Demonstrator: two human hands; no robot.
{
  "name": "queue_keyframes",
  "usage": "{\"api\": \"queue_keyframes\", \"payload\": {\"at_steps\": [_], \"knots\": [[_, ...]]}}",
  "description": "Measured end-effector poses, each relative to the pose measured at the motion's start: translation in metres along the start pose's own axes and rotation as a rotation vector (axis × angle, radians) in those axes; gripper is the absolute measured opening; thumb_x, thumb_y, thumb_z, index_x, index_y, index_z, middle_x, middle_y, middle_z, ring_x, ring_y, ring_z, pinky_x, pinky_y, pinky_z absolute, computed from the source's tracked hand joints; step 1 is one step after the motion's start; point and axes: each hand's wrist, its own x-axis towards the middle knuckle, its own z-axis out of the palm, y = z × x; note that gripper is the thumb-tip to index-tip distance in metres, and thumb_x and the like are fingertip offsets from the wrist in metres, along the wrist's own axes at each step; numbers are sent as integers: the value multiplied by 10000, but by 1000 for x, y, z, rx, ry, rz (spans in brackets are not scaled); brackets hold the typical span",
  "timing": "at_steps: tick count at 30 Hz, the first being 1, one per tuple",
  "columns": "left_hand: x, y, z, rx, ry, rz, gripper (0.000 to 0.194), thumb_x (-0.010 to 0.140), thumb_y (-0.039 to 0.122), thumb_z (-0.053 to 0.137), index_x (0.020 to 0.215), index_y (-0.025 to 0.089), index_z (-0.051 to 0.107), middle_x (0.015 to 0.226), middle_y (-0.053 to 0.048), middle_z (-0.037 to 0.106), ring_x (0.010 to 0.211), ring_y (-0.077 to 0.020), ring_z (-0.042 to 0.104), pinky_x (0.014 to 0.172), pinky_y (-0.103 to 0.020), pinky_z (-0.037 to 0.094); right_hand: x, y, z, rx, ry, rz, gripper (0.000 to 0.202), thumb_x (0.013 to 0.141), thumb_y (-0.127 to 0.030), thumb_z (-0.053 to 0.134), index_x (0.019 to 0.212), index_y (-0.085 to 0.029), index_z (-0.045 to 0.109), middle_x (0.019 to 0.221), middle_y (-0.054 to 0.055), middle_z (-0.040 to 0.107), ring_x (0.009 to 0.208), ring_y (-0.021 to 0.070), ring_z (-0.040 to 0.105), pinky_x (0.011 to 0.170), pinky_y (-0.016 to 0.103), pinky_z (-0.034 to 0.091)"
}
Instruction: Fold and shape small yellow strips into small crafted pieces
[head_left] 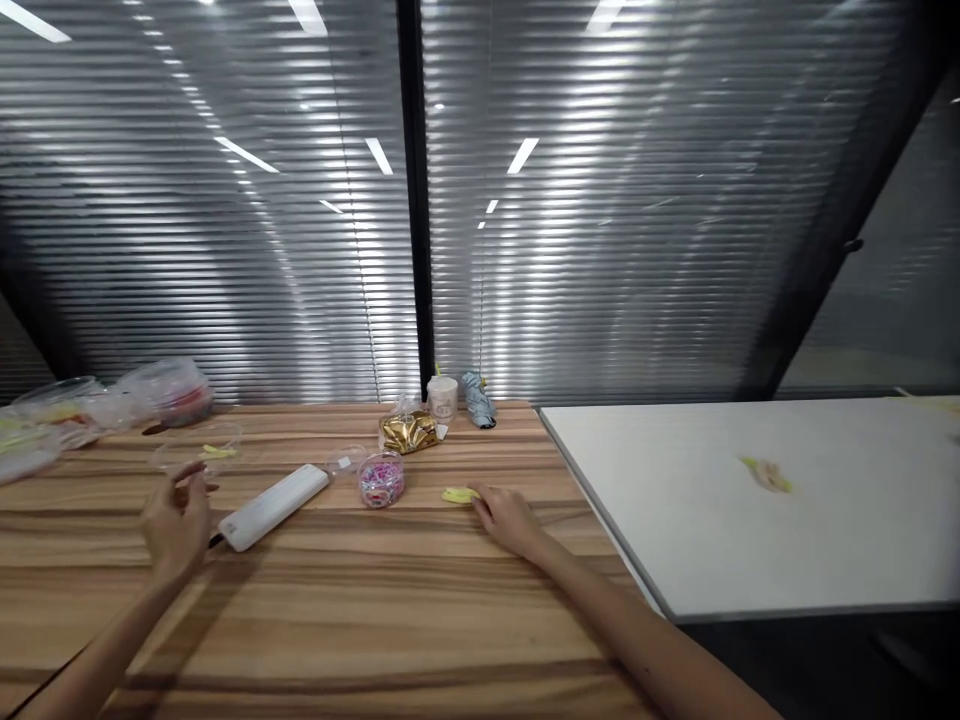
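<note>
Outward from the right hand (508, 518), fingers loosely curled on the wooden table (337, 600), one small yellow piece (459, 495) lies at its fingertips, touching or nearly so. Left hand (176, 525) hovers open, holding nothing, beside one white case (274, 507). Between them: one tub of coloured bands (381, 480). Farther back: one gold pouch (409, 431), one white cup (442, 397).

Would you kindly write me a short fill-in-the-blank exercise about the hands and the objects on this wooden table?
1. The right hand touches a small ____ object.
2. The left hand hovers beside the long ____ plastic case.
3. The round clear tub of colourful bands lies ____ the two hands.

Missing words: yellow; white; between
</note>
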Motion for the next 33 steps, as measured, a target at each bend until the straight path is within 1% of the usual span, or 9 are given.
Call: {"api": "queue_keyframes", "payload": {"at_steps": [4, 6, 10, 13, 16, 20, 25, 30, 33], "knots": [[-55, 74, 32, -161, -297, 248, 274, 753, 365, 436, 953, 213, 544, 870, -29, 616, 770, -191, 586, 685, -298, 461, 1, -1, -3, -15, 43, 106, 322, 888, -254, 332, 1163, -205, 492, 938, 80, 653, 831, 193, 607, 699, 254, 394], [-86, 109, 57, -218, -569, 343, 263, 776, 326, 430, 965, 194, 557, 970, -69, 617, 892, -211, 571, 790, -330, 442, 1, 1, -5, -9, 82, 174, 318, 889, -243, 324, 1153, -212, 499, 925, 74, 656, 807, 190, 611, 679, 250, 396], [-141, 150, 114, -216, -970, 455, 342, 764, 242, 439, 1083, 186, 551, 1088, -106, 593, 1058, -249, 501, 906, -391, 373, 4, 11, -7, 22, 156, 293, 327, 901, -232, 283, 1138, -208, 507, 891, 68, 661, 788, 190, 616, 659, 247, 402], [-167, 153, 145, -214, -1044, 439, 410, 718, 229, 513, 1126, 202, 542, 1139, -97, 569, 1098, -261, 466, 939, -391, 333, 7, 22, -7, 37, 216, 347, 342, 907, -224, 254, 1130, -204, 513, 920, 67, 658, 822, 191, 612, 677, 251, 412], [-178, 149, 156, -261, -1059, 433, 307, 756, 256, 479, 1026, 202, 616, 1042, -103, 604, 1003, -252, 511, 884, -361, 363, 11, 29, -4, 26, 225, 373, 358, 910, -216, 234, 1124, -191, 520, 921, 78, 657, 833, 187, 609, 695, 255, 419], [-177, 148, 150, -329, -1049, 368, 253, 767, 327, 473, 838, 198, 678, 800, -85, 628, 805, -231, 553, 753, -325, 406, 13, 30, 0, 49, 203, 334, 357, 911, -218, 240, 1136, -188, 516, 937, 81, 654, 836, 180, 605, 702, 249, 420], [-174, 148, 143, -463, -977, -31, 374, 712, 480, 514, 799, 139, 643, 587, -26, 594, 571, -180, 542, 578, -290, 427, 9, 22, -2, 196, 138, 204, 379, 926, -294, 241, 974, -178, 599, 867, 64, 656, 774, 158, 594, 687, 227, 405], [-178, 153, 140, -730, -1049, -298, 453, 663, 544, 558, 806, 115, 586, 692, -49, 631, 549, -144, 568, 557, -265, 442, 8, 1, 4, 572, 178, 1, 434, 920, -377, 247, 841, -159, 614, 852, 43, 631, 802, 135, 562, 738, 218, 404], [-181, 160, 138, -832, -1175, -372, 451, 639, 538, 594, 811, 122, 564, 680, -45, 639, 593, -158, 600, 625, -287, 464, 10, -7, 12, 754, 201, 3, 423, 887, -425, 320, 777, -145, 617, 834, 48, 613, 788, 137, 546, 736, 227, 411]]}}
